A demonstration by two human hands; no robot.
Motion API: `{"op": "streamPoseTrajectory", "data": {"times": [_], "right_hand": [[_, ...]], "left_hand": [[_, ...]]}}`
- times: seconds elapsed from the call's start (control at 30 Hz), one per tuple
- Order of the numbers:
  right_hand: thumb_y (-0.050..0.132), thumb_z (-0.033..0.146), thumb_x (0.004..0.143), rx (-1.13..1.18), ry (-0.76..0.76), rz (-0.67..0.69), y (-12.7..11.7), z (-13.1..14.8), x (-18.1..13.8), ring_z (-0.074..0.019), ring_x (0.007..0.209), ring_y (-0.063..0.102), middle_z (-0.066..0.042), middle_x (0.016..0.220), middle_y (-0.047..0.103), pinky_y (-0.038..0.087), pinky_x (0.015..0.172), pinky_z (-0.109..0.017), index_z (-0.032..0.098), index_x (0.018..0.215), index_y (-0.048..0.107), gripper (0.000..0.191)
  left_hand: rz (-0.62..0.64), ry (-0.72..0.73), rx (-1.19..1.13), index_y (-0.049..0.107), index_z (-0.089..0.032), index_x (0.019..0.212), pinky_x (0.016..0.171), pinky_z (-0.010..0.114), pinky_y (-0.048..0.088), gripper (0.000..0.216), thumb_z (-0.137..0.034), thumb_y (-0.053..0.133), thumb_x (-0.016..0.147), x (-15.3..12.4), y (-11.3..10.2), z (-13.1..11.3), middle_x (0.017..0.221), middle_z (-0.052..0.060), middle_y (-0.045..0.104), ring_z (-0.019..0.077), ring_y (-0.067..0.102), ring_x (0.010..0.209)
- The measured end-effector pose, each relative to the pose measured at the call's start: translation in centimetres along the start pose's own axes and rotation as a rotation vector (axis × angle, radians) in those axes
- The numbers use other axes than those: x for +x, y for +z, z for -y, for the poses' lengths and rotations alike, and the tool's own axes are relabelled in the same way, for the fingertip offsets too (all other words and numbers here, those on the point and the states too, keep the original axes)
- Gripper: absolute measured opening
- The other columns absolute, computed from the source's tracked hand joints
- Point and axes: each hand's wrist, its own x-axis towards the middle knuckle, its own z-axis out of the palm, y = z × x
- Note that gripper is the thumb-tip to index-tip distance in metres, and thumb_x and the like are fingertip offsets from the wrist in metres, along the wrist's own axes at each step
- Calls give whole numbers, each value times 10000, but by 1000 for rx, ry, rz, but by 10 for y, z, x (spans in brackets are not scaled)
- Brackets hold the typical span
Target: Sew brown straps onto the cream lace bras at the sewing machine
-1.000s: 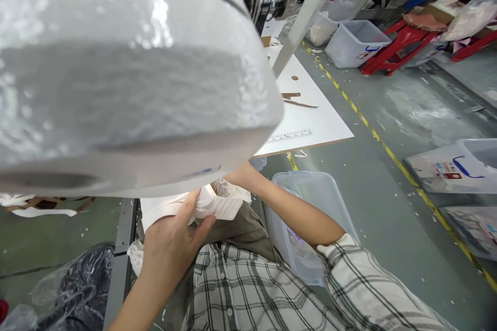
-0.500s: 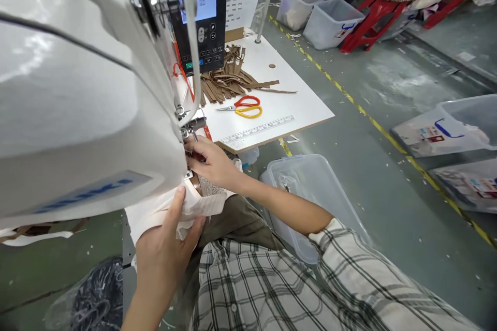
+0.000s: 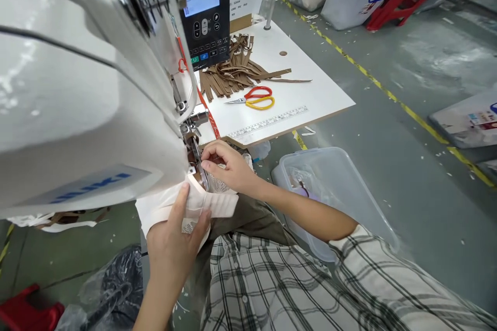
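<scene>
I note the sewing machine (image 3: 77, 88) at left has a glossy white enamelled body, with bright metal parts at its needle area. The fabric piece (image 3: 202, 204) at centre looks like matt white cloth. The table (image 3: 322, 98) is smooth matt white laminate. The scissors (image 3: 254, 99) have shiny plastic handles. The bin (image 3: 341, 186) at lower right is translucent plastic

The white sewing machine head (image 3: 77, 88) fills the upper left of the frame and walls off everything to the left of the needle area. The control panel (image 3: 204, 10) blocks the way at top centre. On the white table (image 3: 318, 98), brown strips (image 3: 233, 72), scissors (image 3: 256, 99) and a printed ruler (image 3: 267, 123) take the middle; its right part is bare. Lower right, a clear plastic bin (image 3: 337, 186) stands beside the right forearm. Beyond lies open grey floor (image 3: 407, 176).
</scene>
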Motion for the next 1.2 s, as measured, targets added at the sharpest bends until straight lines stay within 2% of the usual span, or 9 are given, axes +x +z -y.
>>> {"op": "streamPoseTrajectory", "data": {"times": [0.23, 0.37, 0.53, 0.63, 0.8, 0.9, 1.0, 1.1, 1.2], "right_hand": [[587, 314, 923, 43, 30, 25, 0, 0, -7, -137, 807, 536, -35, 930, 560, 460, 700, -272, 188, 884, 576, 133], [592, 328, 921, 89, 39, 45, -1, 0, -10, -137, 819, 544, -33, 922, 559, 465, 716, -270, 184, 877, 577, 151], [629, 395, 894, 104, 54, 64, -4, 2, -11, -142, 823, 562, -36, 926, 577, 475, 746, -279, 179, 869, 589, 221], [663, 458, 858, 73, 75, 91, -10, 9, -13, -154, 837, 585, -40, 946, 598, 482, 780, -295, 180, 912, 594, 291], [741, 496, 781, -90, 115, 149, -14, 22, -36, -196, 920, 587, -48, 979, 642, 451, 844, -326, 185, 1002, 602, 406], [697, 428, 839, -9, 223, 168, -9, 21, -60, -170, 864, 580, -22, 907, 636, 444, 798, -293, 178, 932, 606, 281], [601, 346, 915, 158, 292, 114, -6, 17, -81, -138, 814, 564, -4, 839, 607, 442, 780, -264, 169, 856, 619, 187], [584, 356, 928, 241, 295, 51, -13, 17, -91, -140, 855, 568, -22, 892, 614, 447, 792, -262, 167, 923, 661, 204], [586, 366, 927, 269, 327, 77, -24, 23, -93, -138, 844, 580, -36, 925, 629, 453, 743, -249, 161, 926, 672, 223]], "left_hand": [[38, -92, -13, 525, -182, 1357, 395, 193, 285, 615, -502, 656, 848, 0, -3, -2, 336, -123, 410, 105, 427, 279], [41, -110, -6, 505, -164, 1359, 410, 208, 327, 646, -533, 642, 847, -2, -3, -2, 429, -87, 531, 108, 457, 304], [41, -112, 56, 348, -111, 1459, 487, 279, 422, 788, -574, 585, 867, -3, -1, -2, 956, 141, 739, 144, 564, 426], [22, -120, 91, 224, -109, 1520, 535, 325, 465, 866, -579, 561, 876, -4, 0, -4, 1234, 258, 640, 183, 618, 512], [35, -88, -6, 124, -85, 1549, 578, 345, 531, 899, -531, 552, 896, -23, 11, -22, 1210, 274, 646, 303, 719, 795], [-18, 19, -90, 82, -68, 1555, 753, 413, 581, 939, -460, 606, 883, -44, 23, -43, 1377, 320, 511, 391, 614, 1168], [7, 39, -185, 73, -76, 1560, 849, 453, 576, 951, -403, 642, 871, -64, 31, -60, 1451, 321, 429, 412, 515, 1289], [214, -47, -410, 91, -114, 1561, 644, 344, 604, 871, -376, 598, 903, -73, 32, -63, 1306, 269, 595, 342, 660, 1107], [399, -169, -594, 240, -177, 1520, 412, 208, 488, 674, -358, 535, 941, -72, 27, -53, 1038, 137, 736, 230, 730, 831]]}}
